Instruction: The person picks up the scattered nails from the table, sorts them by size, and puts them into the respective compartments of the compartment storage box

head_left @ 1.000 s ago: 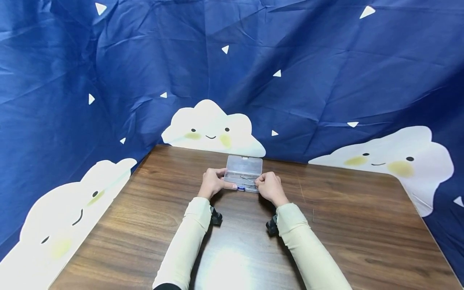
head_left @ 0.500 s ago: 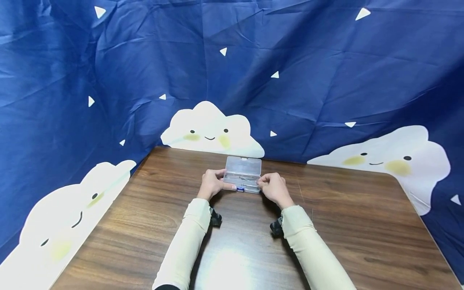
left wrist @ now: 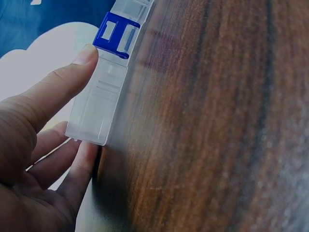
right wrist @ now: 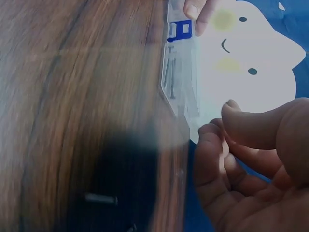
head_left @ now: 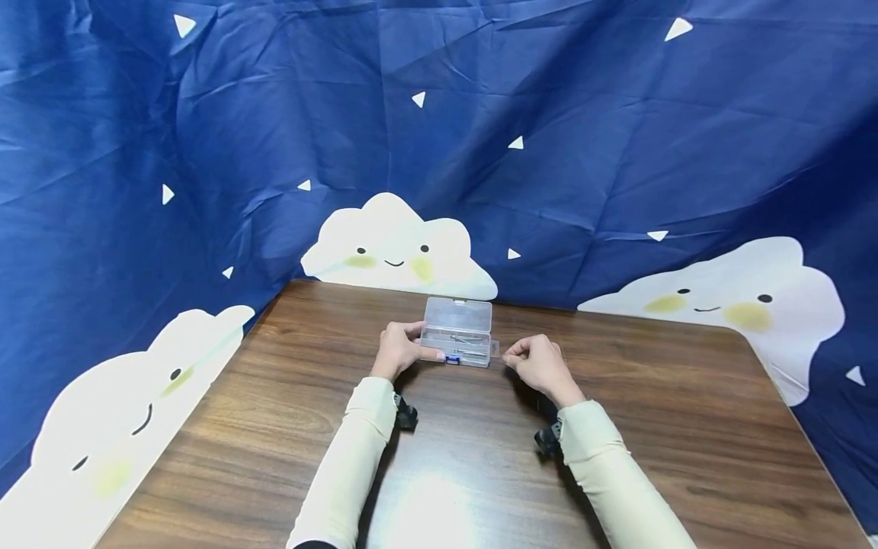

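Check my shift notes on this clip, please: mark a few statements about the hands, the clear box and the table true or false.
1. The left hand grips the clear plastic box. True.
2. The box's lid is raised open. True.
3. The right hand holds the box's right end. False: it is just off the box, fingers curled, holding nothing visible.
4. The box has a red latch. False: the latch is blue.
5. The box rests on the wooden table. True.

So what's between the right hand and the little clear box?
Only bare wooden table, seen in the head view: the right hand sits just beside the box, not touching it.
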A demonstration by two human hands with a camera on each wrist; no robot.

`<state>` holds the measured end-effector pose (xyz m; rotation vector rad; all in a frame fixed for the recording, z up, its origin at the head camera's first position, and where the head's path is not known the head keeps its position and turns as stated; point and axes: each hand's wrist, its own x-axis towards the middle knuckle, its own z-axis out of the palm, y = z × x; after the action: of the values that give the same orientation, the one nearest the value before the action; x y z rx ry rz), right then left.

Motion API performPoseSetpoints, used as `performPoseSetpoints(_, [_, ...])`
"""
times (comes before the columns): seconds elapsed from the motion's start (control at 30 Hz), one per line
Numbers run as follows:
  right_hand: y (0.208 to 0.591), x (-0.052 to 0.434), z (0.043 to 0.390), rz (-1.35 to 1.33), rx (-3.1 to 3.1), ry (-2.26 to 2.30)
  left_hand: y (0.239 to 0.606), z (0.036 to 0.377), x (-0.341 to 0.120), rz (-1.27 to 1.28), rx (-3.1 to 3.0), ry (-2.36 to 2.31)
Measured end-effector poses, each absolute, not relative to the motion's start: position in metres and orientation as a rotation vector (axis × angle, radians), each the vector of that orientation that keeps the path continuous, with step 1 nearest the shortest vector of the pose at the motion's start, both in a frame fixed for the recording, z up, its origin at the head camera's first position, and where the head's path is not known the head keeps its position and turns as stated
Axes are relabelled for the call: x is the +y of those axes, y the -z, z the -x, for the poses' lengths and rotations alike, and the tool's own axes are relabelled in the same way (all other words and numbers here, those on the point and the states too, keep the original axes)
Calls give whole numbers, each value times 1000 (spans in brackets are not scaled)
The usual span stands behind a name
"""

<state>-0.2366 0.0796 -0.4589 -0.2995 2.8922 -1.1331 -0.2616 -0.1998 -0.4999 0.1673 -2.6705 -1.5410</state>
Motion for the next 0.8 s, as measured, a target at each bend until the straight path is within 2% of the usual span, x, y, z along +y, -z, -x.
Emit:
performPoseSetpoints(0.33, [457,105,229,368,2894,1110,498,261,-197,-189,-2675,1549])
performPoseSetpoints(0.8, [457,138,216,334,2900,1078,499,260,-201,-166,-2672,1547])
